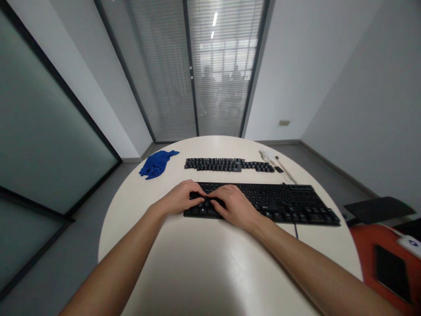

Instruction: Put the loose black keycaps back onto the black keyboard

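Note:
A black keyboard [279, 204] lies across the round table, with keycaps on its lower rows and bare key posts over much of its upper part. My left hand [180, 196] reaches over its left end, thumb and forefinger drawn together low over the keys. From the other side my right hand [234, 204] meets it, fingers curled, its forefinger tip beside the left fingertips. What lies between the fingers is too small and dark to make out. Behind the keyboard, loose black keycaps [213, 164] stand in rows.
A crumpled blue cloth [157, 164] lies at the back left of the white table [197, 263]. At the back right are a clear plastic bag [267, 155], a thin stick-like brush [286, 169] and a small black piece [278, 169]. An orange chair [365, 250] holds a dark phone-like slab [392, 272].

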A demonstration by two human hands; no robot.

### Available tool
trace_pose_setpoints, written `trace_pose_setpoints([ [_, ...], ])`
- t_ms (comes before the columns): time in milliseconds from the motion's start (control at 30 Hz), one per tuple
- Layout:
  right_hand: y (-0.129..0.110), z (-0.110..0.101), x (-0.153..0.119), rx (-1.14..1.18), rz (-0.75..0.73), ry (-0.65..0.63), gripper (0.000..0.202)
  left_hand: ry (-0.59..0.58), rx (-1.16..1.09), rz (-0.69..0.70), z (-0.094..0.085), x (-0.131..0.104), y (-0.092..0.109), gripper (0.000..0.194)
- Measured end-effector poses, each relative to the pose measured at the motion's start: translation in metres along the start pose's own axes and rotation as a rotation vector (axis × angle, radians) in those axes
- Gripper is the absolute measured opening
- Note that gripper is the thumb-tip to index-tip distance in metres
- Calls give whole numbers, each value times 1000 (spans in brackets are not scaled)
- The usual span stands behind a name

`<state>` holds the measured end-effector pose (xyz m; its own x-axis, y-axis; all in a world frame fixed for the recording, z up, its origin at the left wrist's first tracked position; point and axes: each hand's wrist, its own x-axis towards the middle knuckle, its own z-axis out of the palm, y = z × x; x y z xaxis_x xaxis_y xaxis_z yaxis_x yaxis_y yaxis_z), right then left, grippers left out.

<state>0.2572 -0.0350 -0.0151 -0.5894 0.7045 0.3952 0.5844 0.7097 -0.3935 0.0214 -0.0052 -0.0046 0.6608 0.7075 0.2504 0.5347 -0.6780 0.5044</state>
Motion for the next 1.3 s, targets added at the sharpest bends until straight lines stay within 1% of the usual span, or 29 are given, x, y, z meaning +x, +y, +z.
trace_pose_setpoints([
  [200, 1, 1, 0, 2, -28, -11, 25, 26, 18, -51, 2, 0, -1, 11],
  [333, 1, 0, 1, 15, -63, -24, 26, 16, 38, -48, 1, 0, 1, 7],
  [500, 0, -1, 1, 12, -84, -20, 28, 21, 128, -65, -2, 0, 9, 6],
  [767, 0, -2, 0, 20, -100, -29, 32, -31, 319, -11, -5, 2, 20, 5],
  [1033, -1, -3, 0, -17, -117, -33, 30, -72, 237, 26, -11, -2, 22, 16],
  [1300, -2, -3, 0, -68, -135, -63, 28, -104, 240, -22, -12, -6, 26, 18],
])
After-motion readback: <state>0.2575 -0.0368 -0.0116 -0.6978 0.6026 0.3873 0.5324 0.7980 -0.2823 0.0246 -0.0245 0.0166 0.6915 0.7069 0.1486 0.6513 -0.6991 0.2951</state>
